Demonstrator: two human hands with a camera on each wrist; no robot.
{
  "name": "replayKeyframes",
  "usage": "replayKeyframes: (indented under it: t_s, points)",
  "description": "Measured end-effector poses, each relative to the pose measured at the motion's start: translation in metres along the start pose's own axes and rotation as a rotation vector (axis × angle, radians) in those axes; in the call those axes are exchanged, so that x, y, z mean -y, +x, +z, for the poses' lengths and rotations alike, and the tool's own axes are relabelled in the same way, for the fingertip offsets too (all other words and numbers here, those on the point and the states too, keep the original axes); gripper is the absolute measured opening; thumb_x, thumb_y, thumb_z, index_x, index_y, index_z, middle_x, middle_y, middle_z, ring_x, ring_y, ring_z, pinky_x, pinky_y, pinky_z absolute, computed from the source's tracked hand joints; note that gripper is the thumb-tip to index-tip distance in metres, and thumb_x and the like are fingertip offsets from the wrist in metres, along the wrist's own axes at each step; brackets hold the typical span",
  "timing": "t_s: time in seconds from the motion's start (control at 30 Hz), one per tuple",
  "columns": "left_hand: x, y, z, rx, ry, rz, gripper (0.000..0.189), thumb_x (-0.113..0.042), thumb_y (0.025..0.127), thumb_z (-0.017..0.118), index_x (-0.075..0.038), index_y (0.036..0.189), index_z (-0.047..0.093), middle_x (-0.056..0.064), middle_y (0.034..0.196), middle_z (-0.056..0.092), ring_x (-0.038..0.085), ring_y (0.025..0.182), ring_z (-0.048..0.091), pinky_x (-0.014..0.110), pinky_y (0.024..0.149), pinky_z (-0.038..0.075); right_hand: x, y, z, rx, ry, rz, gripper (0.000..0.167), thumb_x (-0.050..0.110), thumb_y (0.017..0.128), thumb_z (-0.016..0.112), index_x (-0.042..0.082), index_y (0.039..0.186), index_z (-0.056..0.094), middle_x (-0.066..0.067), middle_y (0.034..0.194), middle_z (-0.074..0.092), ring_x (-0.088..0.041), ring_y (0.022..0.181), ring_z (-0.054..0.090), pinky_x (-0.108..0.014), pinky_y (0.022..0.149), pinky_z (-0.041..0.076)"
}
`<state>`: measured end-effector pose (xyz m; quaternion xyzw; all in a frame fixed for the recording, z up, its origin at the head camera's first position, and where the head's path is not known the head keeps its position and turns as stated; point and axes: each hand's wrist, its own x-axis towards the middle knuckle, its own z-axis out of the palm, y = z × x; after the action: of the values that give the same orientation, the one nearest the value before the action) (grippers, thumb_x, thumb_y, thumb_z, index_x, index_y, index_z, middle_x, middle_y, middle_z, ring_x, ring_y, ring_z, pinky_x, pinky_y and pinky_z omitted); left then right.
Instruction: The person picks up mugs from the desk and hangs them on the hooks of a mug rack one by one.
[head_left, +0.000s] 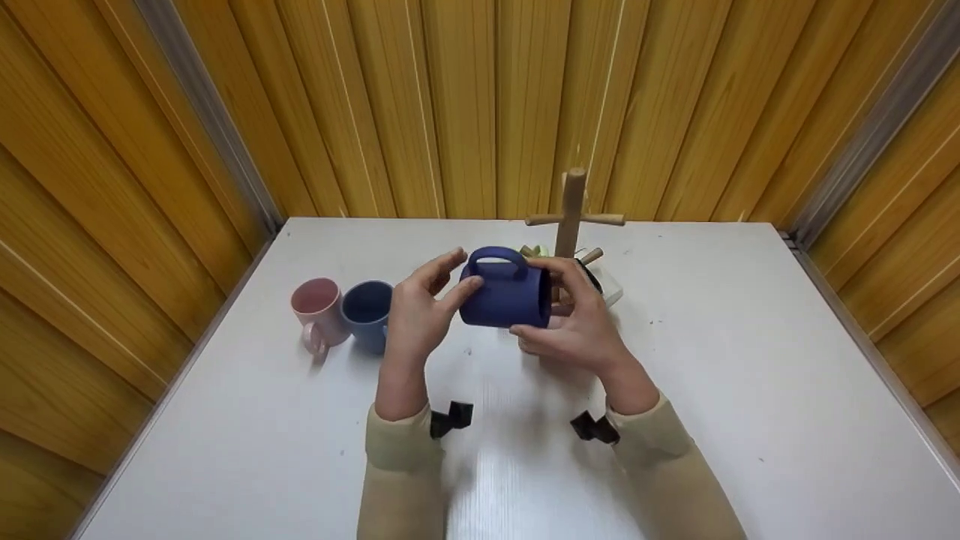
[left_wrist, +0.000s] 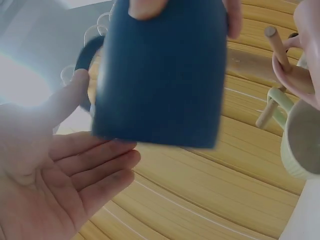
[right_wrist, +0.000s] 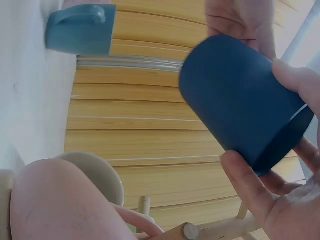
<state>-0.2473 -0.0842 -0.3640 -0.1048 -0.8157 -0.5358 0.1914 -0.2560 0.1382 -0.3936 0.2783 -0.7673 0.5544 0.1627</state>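
A dark blue mug [head_left: 501, 300] is held up on its side above the table, its handle uppermost and its mouth facing right. My right hand [head_left: 570, 322] grips it at the mouth end, thumb and fingers on opposite sides of the rim. At the base end, my left hand [head_left: 420, 307] touches the mug near the handle with its thumb. The other left fingers [left_wrist: 105, 175] are stretched out and curl round nothing. Behind the right hand stands a wooden mug tree [head_left: 571, 210], partly hidden; a pink mug [left_wrist: 307, 30] and a pale green mug [left_wrist: 295, 150] hang from its pegs.
A pink mug [head_left: 316, 304] and a blue mug [head_left: 367, 315] stand upright side by side on the white table [head_left: 225, 420], left of my left hand. Wood-patterned panels [head_left: 450, 105] enclose the table at the back and sides.
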Motion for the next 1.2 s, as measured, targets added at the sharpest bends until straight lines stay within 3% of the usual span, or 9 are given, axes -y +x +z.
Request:
replayKeyframes:
  t_s: [0.13, 0.3, 0.43, 0.6, 0.73, 1.0, 1.2]
  points:
    - [0.002, 0.001, -0.002, 0.082, -0.102, -0.121, 0.041, -0.020, 0.091, 0.080, -0.002, 0.128, 0.071, 0.015, 0.122, 0.075, 0.027, 0.112, 0.074, 0.040, 0.098, 0.059, 0.005, 0.000, -0.001, -0.106, 0.089, 0.090, 0.085, 0.002, 0.071, 0.093, 0.009, 0.144, 0.049, -0.015, 0.138, 0.057, -0.026, 0.116, 0.061, -0.038, 0.091, 0.061]
    - [0.006, 0.007, 0.009, 0.127, -0.202, -0.146, 0.043, -0.015, 0.090, 0.081, 0.000, 0.128, 0.070, 0.017, 0.121, 0.075, 0.027, 0.111, 0.074, 0.037, 0.097, 0.060, 0.003, 0.004, -0.001, -0.187, 0.102, 0.138, 0.085, 0.005, 0.075, 0.091, 0.010, 0.147, 0.047, -0.014, 0.141, 0.055, -0.027, 0.121, 0.058, -0.052, 0.102, 0.055]
    - [0.015, 0.014, 0.028, 0.046, -0.249, -0.172, 0.038, -0.016, 0.089, 0.082, 0.000, 0.123, 0.074, 0.017, 0.117, 0.077, 0.026, 0.108, 0.075, 0.036, 0.095, 0.061, -0.006, 0.009, -0.002, -0.224, 0.053, 0.179, 0.084, 0.013, 0.077, 0.091, 0.012, 0.148, 0.047, -0.015, 0.140, 0.054, -0.029, 0.121, 0.058, -0.053, 0.110, 0.050]
    - [0.027, 0.020, 0.055, -0.103, -0.337, -0.195, 0.033, -0.020, 0.088, 0.084, -0.001, 0.114, 0.078, 0.016, 0.110, 0.079, 0.025, 0.102, 0.077, 0.035, 0.092, 0.062, -0.017, 0.014, -0.003, -0.252, 0.017, 0.267, 0.080, 0.021, 0.081, 0.089, 0.016, 0.149, 0.046, -0.018, 0.135, 0.051, -0.034, 0.117, 0.061, -0.052, 0.102, 0.055]
    - [0.034, 0.023, 0.070, -0.170, -0.353, -0.178, 0.032, -0.021, 0.088, 0.084, -0.002, 0.112, 0.079, 0.015, 0.106, 0.080, 0.025, 0.099, 0.078, 0.035, 0.089, 0.062, -0.022, 0.017, -0.004, -0.278, -0.015, 0.296, 0.078, 0.025, 0.082, 0.088, 0.017, 0.148, 0.048, -0.019, 0.132, 0.051, -0.034, 0.111, 0.061, -0.049, 0.097, 0.055]
    - [0.045, 0.024, 0.086, -0.162, -0.349, -0.210, 0.033, -0.024, 0.092, 0.079, -0.003, 0.117, 0.077, 0.014, 0.111, 0.079, 0.024, 0.101, 0.077, 0.036, 0.090, 0.063, -0.026, 0.017, -0.005, -0.294, -0.106, 0.324, 0.079, 0.033, 0.082, 0.088, 0.016, 0.148, 0.047, -0.015, 0.143, 0.049, -0.030, 0.123, 0.051, -0.049, 0.104, 0.051]
    - [0.049, 0.023, 0.092, -0.148, -0.359, -0.203, 0.034, -0.023, 0.095, 0.076, -0.002, 0.122, 0.074, 0.016, 0.116, 0.077, 0.026, 0.105, 0.076, 0.035, 0.093, 0.062, -0.029, 0.017, -0.002, -0.311, -0.169, 0.290, 0.081, 0.034, 0.082, 0.088, 0.012, 0.148, 0.045, -0.015, 0.145, 0.048, -0.028, 0.131, 0.047, -0.052, 0.110, 0.049]
